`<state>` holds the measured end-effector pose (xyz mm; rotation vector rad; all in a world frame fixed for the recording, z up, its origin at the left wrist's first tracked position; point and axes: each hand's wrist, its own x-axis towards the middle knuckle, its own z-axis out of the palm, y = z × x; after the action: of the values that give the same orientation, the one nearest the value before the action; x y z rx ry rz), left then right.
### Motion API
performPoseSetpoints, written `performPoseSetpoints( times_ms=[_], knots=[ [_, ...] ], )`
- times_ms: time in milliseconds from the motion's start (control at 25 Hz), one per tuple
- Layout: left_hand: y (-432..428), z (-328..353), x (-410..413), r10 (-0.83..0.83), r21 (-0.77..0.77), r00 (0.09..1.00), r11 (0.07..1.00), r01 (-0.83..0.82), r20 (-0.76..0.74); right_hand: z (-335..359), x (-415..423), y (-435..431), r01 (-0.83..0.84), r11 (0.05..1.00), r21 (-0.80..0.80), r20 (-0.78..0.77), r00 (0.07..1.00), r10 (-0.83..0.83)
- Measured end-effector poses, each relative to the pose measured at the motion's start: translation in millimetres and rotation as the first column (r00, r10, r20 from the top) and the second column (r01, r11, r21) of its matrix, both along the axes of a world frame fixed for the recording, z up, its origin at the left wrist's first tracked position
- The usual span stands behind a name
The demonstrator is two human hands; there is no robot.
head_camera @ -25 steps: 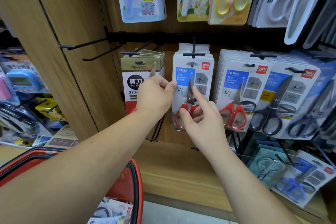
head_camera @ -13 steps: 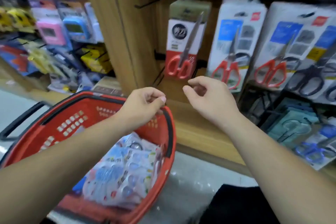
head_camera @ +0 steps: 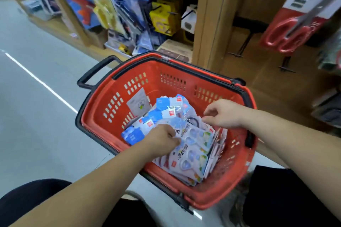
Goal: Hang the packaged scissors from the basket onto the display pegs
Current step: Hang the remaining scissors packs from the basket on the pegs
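red basket [head_camera: 140, 83], on floor [head_camera: 40, 120]: holds a loose, glossy pile of packaged scissors [head_camera: 166, 108]. left hand [head_camera: 162, 140]: fingers curled onto top pack [head_camera: 191, 134]. right hand [head_camera: 221, 114]: fingertips bent at that pack's far edge, grip unclear. risk, likely: neighbouring packs snag, lift along, spill.

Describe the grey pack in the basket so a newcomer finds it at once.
Find the red basket beside the wooden shelving. Inside, behind the heap of white-and-blue packs, one flat pack stands by the far perforated wall, beyond the left hand. It alone is plain grey, with a small mark in its middle.
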<state>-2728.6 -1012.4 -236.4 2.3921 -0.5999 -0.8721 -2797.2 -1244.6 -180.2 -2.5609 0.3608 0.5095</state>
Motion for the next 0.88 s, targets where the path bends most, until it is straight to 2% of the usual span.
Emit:
performPoseSetpoints(
  times_ms=[40, 120, 280, 360, 440, 520, 560, 640, 680, 720, 800, 840, 880],
  knots=[
    [1, -1, 6, -0.038, 0.023, 0.999, 0.999, 0.039, -0.019, -1, 5, 2, -0.009, 0.999, 0.031, -0.003, 1.0, 0.009],
    [-2, 4, 23, -0.07, 0.023, 0.997, 0.997, 0.069, 0.033, -2, 14, 3, -0.038, 0.996, 0.087, -0.027, 0.999, 0.04],
    [-28, -1, 77, -0.049, 0.012, 0.969, 0.999, 0.048, 0.243, 0, 39, -15, -0.168, 0.98, -0.109, -0.085, 0.984, 0.159],
    [-45, -10, 83, -0.089, -0.014, 0.97, 0.995, 0.094, 0.224, -4, 39, -31, -0.132, 0.982, -0.132, -0.025, 0.991, 0.13],
    [-63, -17, 78, -0.196, -0.022, 0.967, 0.979, 0.202, 0.164, -11, 29, -44, -0.131, 0.985, -0.112, -0.039, 0.991, 0.128],
    [-70, -20, 68, -0.326, 0.041, 0.939, 0.945, 0.324, 0.106, -19, 20, -46, -0.188, 0.976, -0.109, -0.061, 0.981, 0.182],
    [-69, -18, 66, -0.372, 0.083, 0.92, 0.928, 0.363, 0.128, -23, 19, -44, -0.19, 0.977, -0.092, -0.037, 0.982, 0.187],
    [-60, -11, 67, -0.415, 0.167, 0.834, 0.91, 0.38, 0.363, -27, 21, -38, -0.168, 0.985, -0.041, 0.004, 0.986, 0.168],
    [-53, -8, 68, -0.408, 0.162, 0.796, 0.912, 0.377, 0.448, -28, 22, -35, -0.171, 0.985, -0.024, -0.006, 0.985, 0.171],
    [-45, -3, 66, -0.421, 0.171, 0.804, 0.907, 0.386, 0.419, -31, 21, -34, -0.188, 0.982, -0.017, -0.04, 0.982, 0.187],
    [-31, 6, 51, -0.492, 0.297, 0.863, 0.846, 0.444, 0.113, -33, 18, -29, -0.228, 0.973, -0.015, -0.135, 0.965, 0.224],
    [-25, 5, 42, -0.529, 0.376, 0.849, 0.785, 0.493, -0.009, -33, 16, -25, -0.248, 0.969, -0.012, -0.187, 0.952, 0.242],
    [-21, 5, 34, -0.558, 0.428, 0.827, 0.733, 0.528, -0.064, -31, 16, -22, -0.258, 0.966, 0.004, -0.231, 0.94, 0.252]
  ],
)
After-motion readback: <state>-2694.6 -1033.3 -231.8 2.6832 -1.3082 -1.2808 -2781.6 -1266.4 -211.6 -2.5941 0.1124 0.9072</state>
